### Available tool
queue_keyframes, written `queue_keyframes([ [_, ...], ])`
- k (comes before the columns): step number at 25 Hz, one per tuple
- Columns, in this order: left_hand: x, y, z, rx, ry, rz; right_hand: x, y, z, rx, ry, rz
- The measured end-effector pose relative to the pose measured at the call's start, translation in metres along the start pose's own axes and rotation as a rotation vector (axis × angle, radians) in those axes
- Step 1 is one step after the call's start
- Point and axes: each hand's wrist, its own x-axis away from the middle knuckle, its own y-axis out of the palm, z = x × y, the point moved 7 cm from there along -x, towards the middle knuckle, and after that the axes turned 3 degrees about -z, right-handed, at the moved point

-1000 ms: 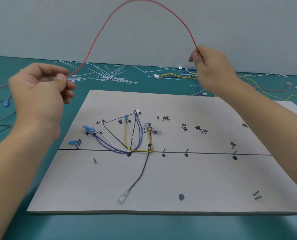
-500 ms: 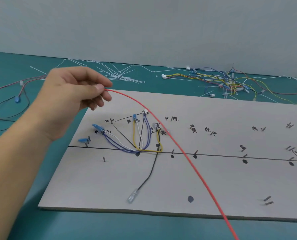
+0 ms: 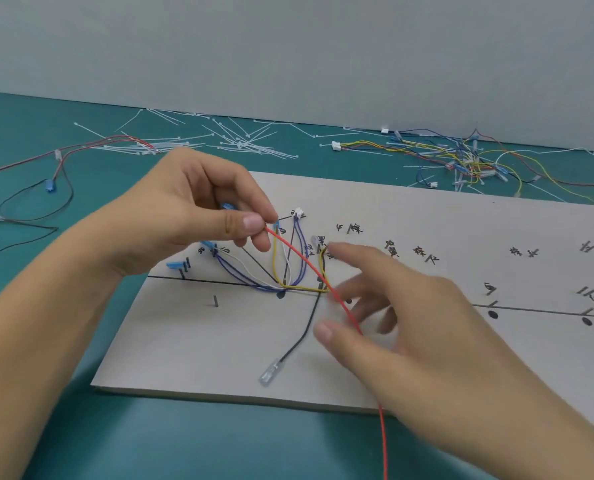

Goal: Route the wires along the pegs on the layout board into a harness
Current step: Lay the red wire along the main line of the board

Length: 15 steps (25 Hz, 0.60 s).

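Teal desk (image 3: 81, 427), layout board (image 3: 202, 358): left hand (image 3: 184, 216) pinches red wire (image 3: 383, 441) end, right hand (image 3: 410, 334) spread-fingered at its middle. Routing underway; next, likely seat wire against pegs (image 3: 216, 301).

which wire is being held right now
The red wire, pinched in the left hand; the routed wires all lie on the board.

bare left forearm (image 3: 46, 323), bare right forearm (image 3: 548, 420), left hand (image 3: 191, 216), right hand (image 3: 410, 337), short plain fingernails (image 3: 252, 223)
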Motion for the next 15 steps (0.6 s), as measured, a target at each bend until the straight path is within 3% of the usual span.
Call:
queue_keyframes([
  [1,0.001,-0.002,-0.002,-0.007,-0.024,-0.020,0.002,0.010,0.014,0.043,-0.038,0.038],
  [5,0.007,-0.013,-0.007,-0.055,-0.088,-0.056,-0.012,0.033,0.012,-0.292,-0.052,-0.250],
  [7,0.009,-0.023,-0.013,-0.118,-0.142,-0.078,-0.020,0.008,0.014,-0.358,-0.033,-0.233],
  [15,0.021,-0.052,-0.041,-0.302,-0.354,-0.170,-0.027,-0.040,0.047,-0.166,0.020,-0.204],
])
